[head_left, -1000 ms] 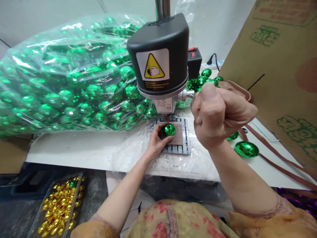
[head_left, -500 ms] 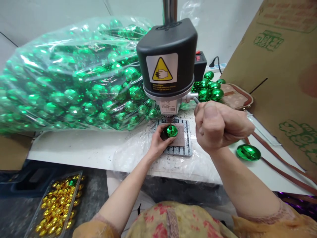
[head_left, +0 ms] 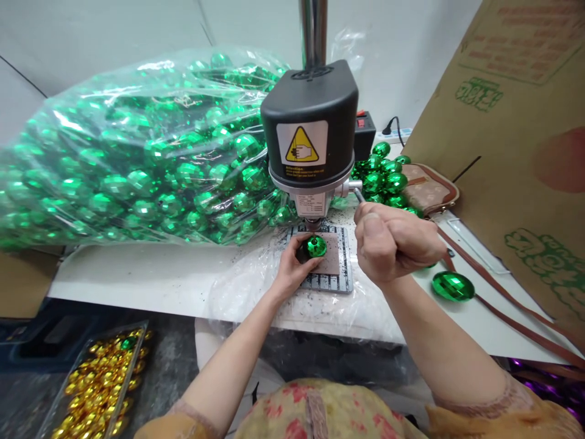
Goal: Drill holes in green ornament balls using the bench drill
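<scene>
A faceted shiny green ball (head_left: 316, 247) is held between the thumb and fingers of my left hand (head_left: 294, 263), with a dark hole in its top. It rests on a brown pad (head_left: 329, 263) over the metal base plate (head_left: 346, 281) of a small drill press (head_left: 308, 122). Just above the ball is the drill's chuck (head_left: 313, 224); whether the bit touches the ball I cannot tell. My right hand (head_left: 395, 244) is a fist around the press's feed lever (head_left: 359, 195), most of which the fingers hide.
A clear bag of green balls (head_left: 150, 158) fills the left and back. More green balls (head_left: 386, 174), a handbag (head_left: 432, 186) and a cardboard box (head_left: 516, 152) stand right. One green ball (head_left: 452, 286) lies by the strap. Below left is a tub of gold balls (head_left: 98, 378).
The view has tilted, so the press appears slightly lower. My right hand stays on the lever and sits a little lower and further left in view. My left hand still holds the ball.
</scene>
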Action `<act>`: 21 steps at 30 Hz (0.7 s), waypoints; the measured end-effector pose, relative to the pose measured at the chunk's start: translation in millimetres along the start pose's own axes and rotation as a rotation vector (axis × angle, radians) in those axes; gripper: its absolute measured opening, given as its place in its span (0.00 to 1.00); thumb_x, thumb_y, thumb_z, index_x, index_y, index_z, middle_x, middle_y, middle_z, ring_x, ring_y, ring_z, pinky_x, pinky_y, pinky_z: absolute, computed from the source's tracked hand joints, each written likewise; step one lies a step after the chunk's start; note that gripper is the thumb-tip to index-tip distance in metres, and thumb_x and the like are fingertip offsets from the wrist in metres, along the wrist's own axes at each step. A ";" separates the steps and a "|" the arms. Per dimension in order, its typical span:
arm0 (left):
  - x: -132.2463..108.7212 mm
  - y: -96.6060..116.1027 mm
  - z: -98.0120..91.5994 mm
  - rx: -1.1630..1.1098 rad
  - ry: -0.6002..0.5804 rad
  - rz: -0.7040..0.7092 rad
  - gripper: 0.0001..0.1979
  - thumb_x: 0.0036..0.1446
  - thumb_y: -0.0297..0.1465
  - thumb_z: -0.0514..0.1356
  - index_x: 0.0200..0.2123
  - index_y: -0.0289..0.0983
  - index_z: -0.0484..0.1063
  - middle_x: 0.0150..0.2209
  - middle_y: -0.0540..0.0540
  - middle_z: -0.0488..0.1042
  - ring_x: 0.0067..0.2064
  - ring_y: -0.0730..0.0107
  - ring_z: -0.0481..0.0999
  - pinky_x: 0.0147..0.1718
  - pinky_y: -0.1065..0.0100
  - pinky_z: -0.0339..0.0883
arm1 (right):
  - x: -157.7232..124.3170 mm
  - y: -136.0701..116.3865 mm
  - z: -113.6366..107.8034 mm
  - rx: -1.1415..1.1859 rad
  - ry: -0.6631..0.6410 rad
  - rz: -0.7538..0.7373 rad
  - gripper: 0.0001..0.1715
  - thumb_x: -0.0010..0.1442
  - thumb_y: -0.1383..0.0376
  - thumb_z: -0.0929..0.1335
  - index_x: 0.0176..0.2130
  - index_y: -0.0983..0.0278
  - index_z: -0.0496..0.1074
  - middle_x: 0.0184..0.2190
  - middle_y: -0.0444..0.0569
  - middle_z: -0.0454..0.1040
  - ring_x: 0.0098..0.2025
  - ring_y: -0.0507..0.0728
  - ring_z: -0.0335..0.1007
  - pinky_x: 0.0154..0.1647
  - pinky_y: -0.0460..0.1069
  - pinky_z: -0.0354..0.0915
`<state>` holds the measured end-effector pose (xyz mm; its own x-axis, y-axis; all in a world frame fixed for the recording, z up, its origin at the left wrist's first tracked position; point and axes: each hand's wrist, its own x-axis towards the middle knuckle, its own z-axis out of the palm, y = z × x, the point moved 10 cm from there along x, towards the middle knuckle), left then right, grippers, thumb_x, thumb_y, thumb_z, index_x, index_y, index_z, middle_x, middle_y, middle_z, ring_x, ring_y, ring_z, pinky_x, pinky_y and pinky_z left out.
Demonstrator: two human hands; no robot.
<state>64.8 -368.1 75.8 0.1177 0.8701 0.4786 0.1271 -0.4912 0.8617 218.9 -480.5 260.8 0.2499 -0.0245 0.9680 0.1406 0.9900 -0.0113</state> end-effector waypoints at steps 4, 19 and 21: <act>0.2 0.2 -0.5 0.018 0.003 0.002 0.25 0.49 0.34 0.70 0.50 0.39 0.67 0.49 0.43 0.74 0.52 0.59 0.73 0.52 0.59 0.65 | -1.8 0.5 1.8 -0.007 -0.039 0.002 0.26 0.54 0.78 0.65 0.19 0.63 0.44 0.16 0.38 0.48 0.16 0.45 0.48 0.18 0.47 0.46; -5.5 5.9 -12.2 0.135 0.145 0.007 0.24 0.49 0.35 0.69 0.49 0.38 0.69 0.46 0.42 0.75 0.49 0.59 0.75 0.49 0.57 0.69 | 42.2 24.0 13.5 -0.089 0.002 0.313 0.27 0.66 0.65 0.64 0.18 0.63 0.51 0.16 0.38 0.48 0.17 0.43 0.46 0.17 0.45 0.47; -24.8 25.7 -19.7 0.272 0.246 0.113 0.23 0.50 0.35 0.69 0.48 0.39 0.69 0.44 0.42 0.75 0.46 0.58 0.76 0.46 0.56 0.71 | 49.0 26.7 17.2 -0.108 0.001 0.314 0.26 0.66 0.63 0.63 0.19 0.63 0.51 0.16 0.38 0.48 0.17 0.43 0.47 0.17 0.44 0.49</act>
<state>45.8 -401.6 89.4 -0.0898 0.7775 0.6224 0.3875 -0.5484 0.7410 218.4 -452.9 312.3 0.2981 0.2796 0.9127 0.1575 0.9286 -0.3360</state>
